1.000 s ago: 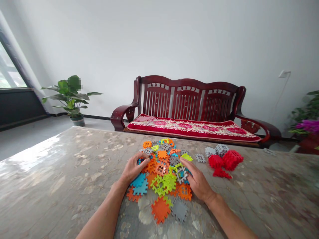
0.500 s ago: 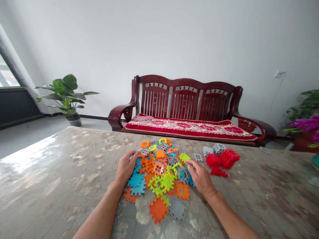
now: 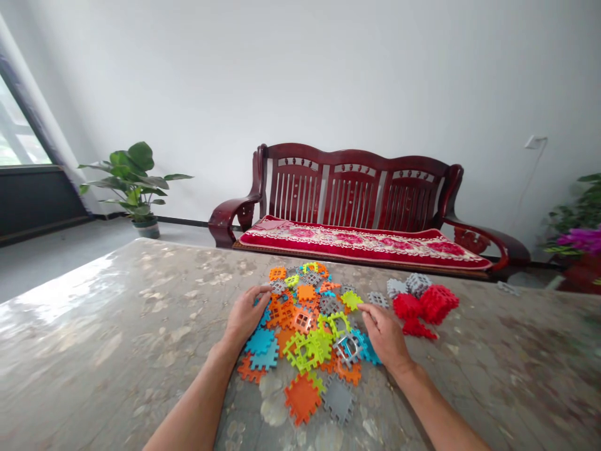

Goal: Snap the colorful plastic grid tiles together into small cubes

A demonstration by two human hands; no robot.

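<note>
A heap of flat interlocking plastic tiles in orange, green, blue and grey lies on the marbled table. My left hand rests palm down on the heap's left edge, fingers bent over blue and orange tiles. My right hand sits at the heap's right side, fingers curled, its fingertips near a green tile. What, if anything, they pinch is hidden. A grey tile lies tilted on the heap just left of that hand.
Red built-up tile blocks and grey ones stand to the right of the heap. Behind the table is a dark wooden bench with a red cushion. Potted plants stand at far left and far right.
My right hand has moved from on top of the heap to its right edge. A grey tile now lies tilted beside it. My left hand has barely moved.
</note>
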